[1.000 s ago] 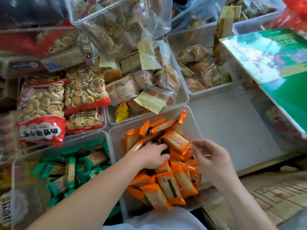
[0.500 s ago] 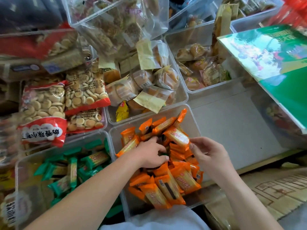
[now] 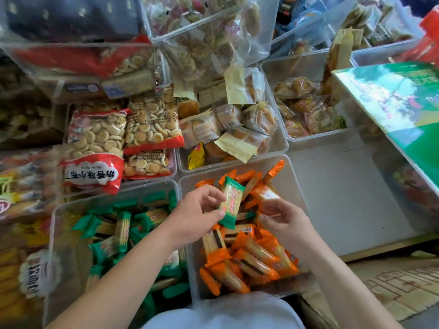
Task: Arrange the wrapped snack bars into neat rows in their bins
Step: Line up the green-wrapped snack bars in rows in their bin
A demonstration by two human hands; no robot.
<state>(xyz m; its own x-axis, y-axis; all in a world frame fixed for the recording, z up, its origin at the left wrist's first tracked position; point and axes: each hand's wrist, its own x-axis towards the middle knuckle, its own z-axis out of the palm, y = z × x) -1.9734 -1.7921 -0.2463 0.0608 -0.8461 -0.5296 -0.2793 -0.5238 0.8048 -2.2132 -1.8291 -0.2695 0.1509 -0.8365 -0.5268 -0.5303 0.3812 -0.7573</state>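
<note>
Green-wrapped snack bar [image 3: 231, 201], pinched in the left hand [image 3: 197, 210], hangs above the clear plastic bin [image 3: 293, 179] of orange-wrapped bars [image 3: 249, 264]. The right hand [image 3: 285, 222] looks relaxed and empty. The stray probably belongs in the neighbouring bin of green bars [image 3: 61, 245], laid parallel to them. Half a second ago both hands were among the orange bars.

Two red-trimmed biscuit bags [image 3: 95, 138] lie side by side at the left. Just right of them, a clear tub [image 3: 282, 143] holds paper-banded buns [image 3: 259, 117] and a yellow packet [image 3: 196, 155] at its near left corner. Further right are a second tub [image 3: 285, 67] of wrapped pastries [image 3: 306, 108], a tilted green box [image 3: 403, 110] above a grey shelf [image 3: 344, 186], and a woven mat [image 3: 392, 286].
</note>
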